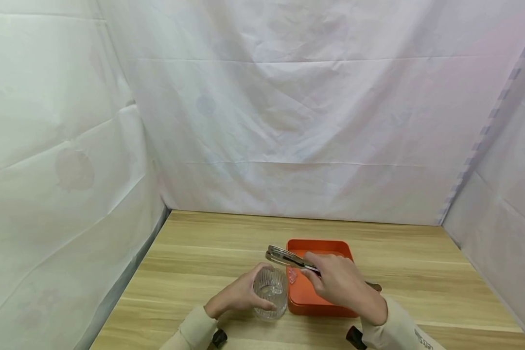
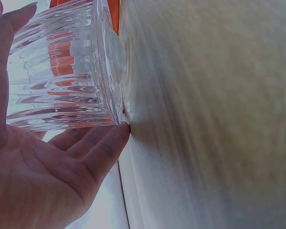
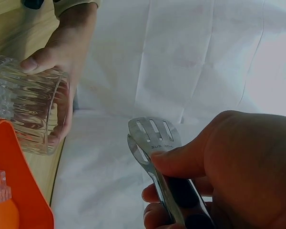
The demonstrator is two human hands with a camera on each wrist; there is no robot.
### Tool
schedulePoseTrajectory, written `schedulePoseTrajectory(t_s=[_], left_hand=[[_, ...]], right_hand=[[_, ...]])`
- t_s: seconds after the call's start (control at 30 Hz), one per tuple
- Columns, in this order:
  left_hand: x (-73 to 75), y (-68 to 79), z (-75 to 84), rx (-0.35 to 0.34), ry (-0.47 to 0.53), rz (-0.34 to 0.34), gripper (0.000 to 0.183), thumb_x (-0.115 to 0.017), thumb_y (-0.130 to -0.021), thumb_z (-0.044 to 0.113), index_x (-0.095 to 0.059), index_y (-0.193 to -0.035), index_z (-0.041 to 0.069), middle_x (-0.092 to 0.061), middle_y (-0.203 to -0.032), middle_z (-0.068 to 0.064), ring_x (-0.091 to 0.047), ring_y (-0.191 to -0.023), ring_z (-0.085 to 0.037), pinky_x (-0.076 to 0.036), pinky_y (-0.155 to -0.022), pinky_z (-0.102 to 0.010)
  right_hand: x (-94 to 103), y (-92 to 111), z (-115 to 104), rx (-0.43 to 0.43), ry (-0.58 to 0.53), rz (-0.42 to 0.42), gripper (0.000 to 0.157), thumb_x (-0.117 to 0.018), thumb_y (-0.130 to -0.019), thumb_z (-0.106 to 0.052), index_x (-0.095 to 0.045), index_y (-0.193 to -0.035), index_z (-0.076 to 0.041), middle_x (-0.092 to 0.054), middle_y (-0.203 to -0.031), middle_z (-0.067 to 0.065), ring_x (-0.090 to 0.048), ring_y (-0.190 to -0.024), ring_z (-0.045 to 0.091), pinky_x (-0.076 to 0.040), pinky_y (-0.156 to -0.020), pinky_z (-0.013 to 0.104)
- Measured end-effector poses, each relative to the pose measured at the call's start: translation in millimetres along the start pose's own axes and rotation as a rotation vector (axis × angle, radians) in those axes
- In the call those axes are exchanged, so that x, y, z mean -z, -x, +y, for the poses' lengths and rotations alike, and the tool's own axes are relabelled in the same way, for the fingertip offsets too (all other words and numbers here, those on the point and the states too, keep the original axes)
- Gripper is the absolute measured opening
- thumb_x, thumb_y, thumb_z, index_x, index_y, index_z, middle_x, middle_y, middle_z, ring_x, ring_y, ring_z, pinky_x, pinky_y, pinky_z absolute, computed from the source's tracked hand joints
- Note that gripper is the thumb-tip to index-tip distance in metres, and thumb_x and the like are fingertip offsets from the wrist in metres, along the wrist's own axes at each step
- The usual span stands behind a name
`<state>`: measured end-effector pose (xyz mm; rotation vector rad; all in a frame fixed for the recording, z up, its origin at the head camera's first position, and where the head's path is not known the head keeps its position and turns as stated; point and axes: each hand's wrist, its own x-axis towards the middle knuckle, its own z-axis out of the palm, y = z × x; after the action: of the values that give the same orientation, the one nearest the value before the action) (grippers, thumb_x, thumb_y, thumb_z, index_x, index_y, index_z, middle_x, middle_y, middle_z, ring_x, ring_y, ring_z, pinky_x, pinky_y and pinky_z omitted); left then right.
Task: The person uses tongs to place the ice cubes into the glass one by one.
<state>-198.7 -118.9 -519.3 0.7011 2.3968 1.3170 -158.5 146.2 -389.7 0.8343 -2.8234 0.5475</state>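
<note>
My left hand [image 1: 241, 292] grips a clear ribbed drinking glass [image 1: 273, 296], thumb on the near side and fingers round the far side. In the left wrist view the glass base is right at the tabletop. Clear chunks [image 3: 1, 99] show low inside the glass in the right wrist view. My right hand [image 1: 339, 281] holds metal serving tongs [image 3: 155, 136] with slotted ends, thumb along the top. The tong ends are close together with nothing visible between them, up beside the glass and over the tray's left edge. A clear pinkish acrylic-looking chunk [image 1: 292, 275] lies in the orange tray [image 1: 304, 297].
The shallow orange tray stands directly right of the glass, partly under my right hand and forearm. The wood-grain table [image 1: 218, 233] runs back to a white cloth [image 1: 288, 121] hanging behind it, with more cloth at both sides.
</note>
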Motion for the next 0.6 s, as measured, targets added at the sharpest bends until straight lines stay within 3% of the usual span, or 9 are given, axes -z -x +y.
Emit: schedulePoseTrajectory(t_s=[0.3, 0.6], left_hand=[[1.0, 0.1, 1.8, -0.007, -0.005, 0.0, 0.091, -0.091, -0.067, 0.041, -0.039, -0.141, 0.032, -0.061, -0.12, -0.001, -0.059, -0.107, -0.016, -0.049, -0.09, -0.037], [1.0, 0.5, 1.0, -0.006, -0.026, -0.003, 0.097, -0.09, -0.067, 0.043, -0.038, -0.146, 0.02, -0.06, -0.122, -0.003, -0.059, -0.107, -0.017, -0.049, -0.09, -0.036]], right_hand=[[2.0, 0.8, -0.9, 0.005, -0.006, -0.003, 0.019, -0.066, -0.095, -0.033, -0.054, -0.083, -0.026, -0.035, -0.056, -0.015, -0.03, -0.046, 0.0, -0.024, -0.043, 0.02], [10.0, 0.4, 6.1, -0.078, -0.005, -0.042, 0.019, -0.066, -0.095, -0.035, -0.053, -0.086, -0.023, -0.037, -0.058, -0.012, -0.03, -0.045, 0.002, -0.025, -0.043, 0.021]])
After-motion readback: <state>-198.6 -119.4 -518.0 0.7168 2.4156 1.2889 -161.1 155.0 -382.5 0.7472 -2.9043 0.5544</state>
